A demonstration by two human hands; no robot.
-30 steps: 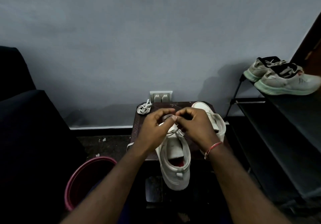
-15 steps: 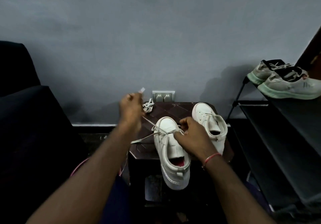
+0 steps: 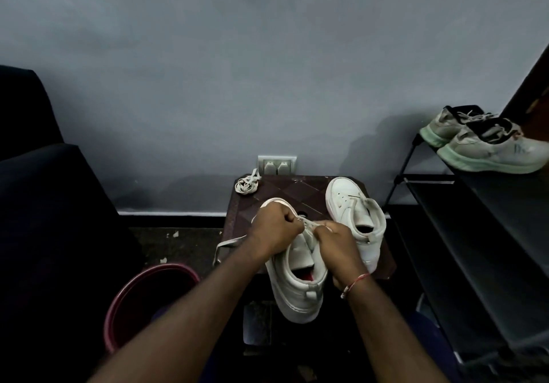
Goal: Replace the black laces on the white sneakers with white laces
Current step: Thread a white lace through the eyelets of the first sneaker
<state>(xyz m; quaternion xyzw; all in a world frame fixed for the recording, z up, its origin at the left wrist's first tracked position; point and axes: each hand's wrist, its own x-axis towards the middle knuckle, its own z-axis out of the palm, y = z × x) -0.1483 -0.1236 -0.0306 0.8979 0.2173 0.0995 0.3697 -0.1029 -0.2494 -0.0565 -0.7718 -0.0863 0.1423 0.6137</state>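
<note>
Two white sneakers stand on a small dark table [image 3: 300, 188]. The near sneaker [image 3: 297, 287] hangs over the table's front edge, heel toward me. My left hand [image 3: 274, 228] and my right hand [image 3: 337, 244] are both over its eyelets, each pinching the white lace [image 3: 309, 225] threaded there. A loose end of that lace [image 3: 228, 244] trails off the table's left side. The second sneaker [image 3: 355, 213] sits to the right with no lace visible. A coiled white lace [image 3: 246, 185] lies at the table's back left corner.
A wall socket [image 3: 277, 165] is behind the table. At the right stands a black shoe rack [image 3: 475, 219] with a pair of worn sneakers [image 3: 487, 145] on top. On the floor at the left is a red bucket [image 3: 148, 302], next to a dark seat [image 3: 44, 219].
My left hand, which had pulled the lace up and to the left, has come back down to the near sneaker. Both hands now meet over the eyelets.
</note>
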